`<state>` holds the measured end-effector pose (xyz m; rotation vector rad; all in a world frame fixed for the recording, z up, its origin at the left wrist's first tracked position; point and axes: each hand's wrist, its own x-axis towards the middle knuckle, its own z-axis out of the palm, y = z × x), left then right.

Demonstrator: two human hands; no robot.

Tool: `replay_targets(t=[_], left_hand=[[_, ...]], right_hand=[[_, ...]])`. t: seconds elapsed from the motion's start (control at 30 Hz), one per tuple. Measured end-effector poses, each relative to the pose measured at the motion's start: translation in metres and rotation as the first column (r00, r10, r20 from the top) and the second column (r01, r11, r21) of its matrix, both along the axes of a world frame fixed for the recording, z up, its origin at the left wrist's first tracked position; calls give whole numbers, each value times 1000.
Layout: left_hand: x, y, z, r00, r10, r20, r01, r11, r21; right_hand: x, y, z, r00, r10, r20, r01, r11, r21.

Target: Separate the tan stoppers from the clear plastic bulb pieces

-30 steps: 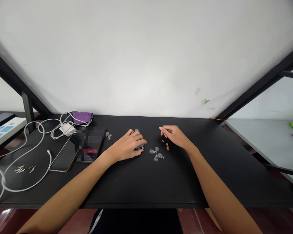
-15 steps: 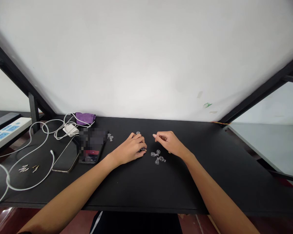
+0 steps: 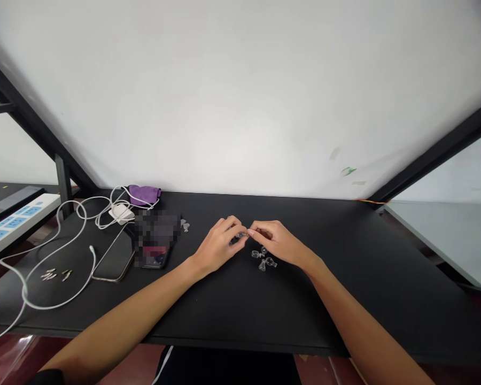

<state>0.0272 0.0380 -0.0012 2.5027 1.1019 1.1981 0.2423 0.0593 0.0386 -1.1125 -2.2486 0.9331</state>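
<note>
My left hand (image 3: 219,247) and my right hand (image 3: 274,241) meet at their fingertips over the black desk (image 3: 304,299). Between them is a small clear plastic piece (image 3: 241,234), pinched by both, with something dark at it. Just below my right hand lies a group of clear plastic bulb-shaped pieces (image 3: 262,258). The small orange bits seen earlier are hidden, probably under my right hand.
Left of my hands are a pixelated phone (image 3: 156,240), a dark tablet (image 3: 114,251), a white charger (image 3: 121,214), white cables (image 3: 56,256), a purple pouch (image 3: 144,195) and small metal pins (image 3: 56,275). A power strip (image 3: 18,224) stands further left.
My hands have moved toward each other. My right fingertips have moved left from above the orange bits to the piece in my left hand. The view has shifted slightly.
</note>
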Motion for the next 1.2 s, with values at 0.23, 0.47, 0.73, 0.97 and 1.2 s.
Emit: replay_targets(t=[0.23,0.47,0.73,0.97,1.2], left_hand=[[1,3,-7,993,3,120,1,999,-32],[-2,4,-3,992,39,123,-39,999,1],[-5,11,-4,914,257,313,-213,963,-166],[-5,16,-3,849,292,440,-214,952,-219],[-4,9,4,945,143,295,-116,988,-105]], right_hand=[[-3,-3,-1,999,10,-35,-10,1000,-4],[-3,0,-4,994,-15,-105,15,1000,-7],[4,5,-5,981,-91,-170,97,995,29],[4,6,-7,984,-89,-156,98,994,50],[1,3,-6,987,-70,-147,77,996,45]])
